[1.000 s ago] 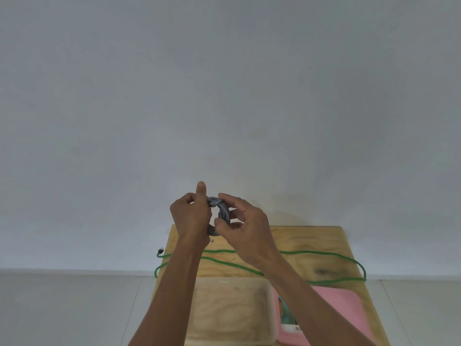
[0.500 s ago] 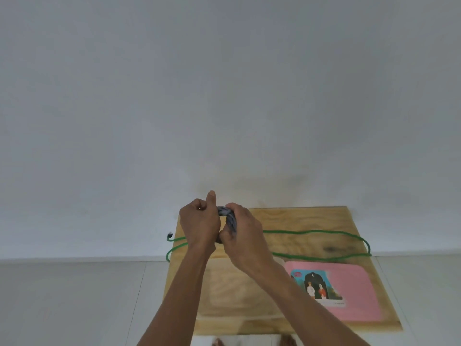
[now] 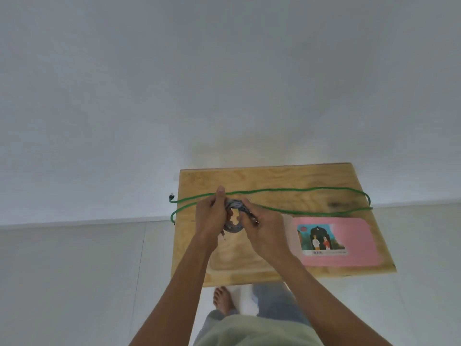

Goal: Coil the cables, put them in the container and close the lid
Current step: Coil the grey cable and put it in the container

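While both hands are holding a small grey cable up over the wooden table, the cable is sitting in a little round coil between them. The left hand is gripping the left side of the coil, with its fingers curled round it and its thumb sticking up. The right hand is pinching the right side of the coil with its fingertips. A long green cable is lying loose on the table behind the hands, making a big flat loop from the left edge to the right edge, and its left end is hanging just past the table edge. A pink lid with a picture on it is lying flat on the table to the right of the hands. A see-through container is sitting on the table under the arms, beside the lid. A bare foot is standing on the white floor below the table.
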The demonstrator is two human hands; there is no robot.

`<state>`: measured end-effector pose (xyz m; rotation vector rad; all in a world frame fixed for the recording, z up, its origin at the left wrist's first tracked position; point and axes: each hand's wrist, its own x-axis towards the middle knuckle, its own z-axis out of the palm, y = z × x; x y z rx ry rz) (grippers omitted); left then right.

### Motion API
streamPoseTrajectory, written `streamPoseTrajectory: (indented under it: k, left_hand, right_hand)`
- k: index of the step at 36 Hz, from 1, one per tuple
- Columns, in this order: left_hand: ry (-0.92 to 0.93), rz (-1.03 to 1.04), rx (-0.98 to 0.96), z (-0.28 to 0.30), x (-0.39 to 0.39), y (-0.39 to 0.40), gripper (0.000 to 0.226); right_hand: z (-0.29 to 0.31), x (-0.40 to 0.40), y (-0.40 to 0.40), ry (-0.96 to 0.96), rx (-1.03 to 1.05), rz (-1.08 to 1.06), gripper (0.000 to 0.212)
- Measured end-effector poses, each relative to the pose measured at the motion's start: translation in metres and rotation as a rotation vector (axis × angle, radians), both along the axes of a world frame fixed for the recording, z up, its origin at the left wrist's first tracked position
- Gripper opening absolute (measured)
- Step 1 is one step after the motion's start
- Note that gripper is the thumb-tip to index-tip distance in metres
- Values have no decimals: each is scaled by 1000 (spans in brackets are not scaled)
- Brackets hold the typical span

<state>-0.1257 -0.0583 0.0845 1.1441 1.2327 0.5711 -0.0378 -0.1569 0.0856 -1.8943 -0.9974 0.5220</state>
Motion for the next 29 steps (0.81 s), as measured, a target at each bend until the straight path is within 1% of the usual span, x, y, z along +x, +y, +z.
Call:
streamPoseTrajectory:
  k: [3, 5, 7, 9, 10, 13, 15, 22, 29]
  left_hand:
    - [36, -59, -44, -20, -9, -3, 61]
    - [77, -41, -27, -35, -16, -6, 53]
    - [141, 21, 47, -46, -24, -10, 42]
    - [245, 70, 138, -50, -31, -14, 32]
    - [300, 84, 182, -54, -34, -15, 32]
    - [360, 63, 338, -76, -45, -20, 41]
    - [371, 19, 395, -91, -51, -27, 47]
    - [430, -197, 444, -120, -58, -48, 58]
    - [378, -269, 509, -144, -60, -51, 57]
  right_hand:
    - [-21, 2, -3, 97, -91, -55, 38]
    - [-32, 2, -5, 111, -135, -71, 37]
    - [-42, 2, -6, 84, -166, -76, 37]
    - [-52, 0, -7, 79, -194, -80, 37]
    - [-57, -1, -8, 88, -211, -81, 37]
    - [-74, -5, -7, 92, -283, -75, 37]
    - [-85, -9, -6, 79, -350, -61, 37]
    - [-118, -25, 6, 144, -486, -53, 41]
    - [-135, -38, 24, 150, -513, -92, 43]
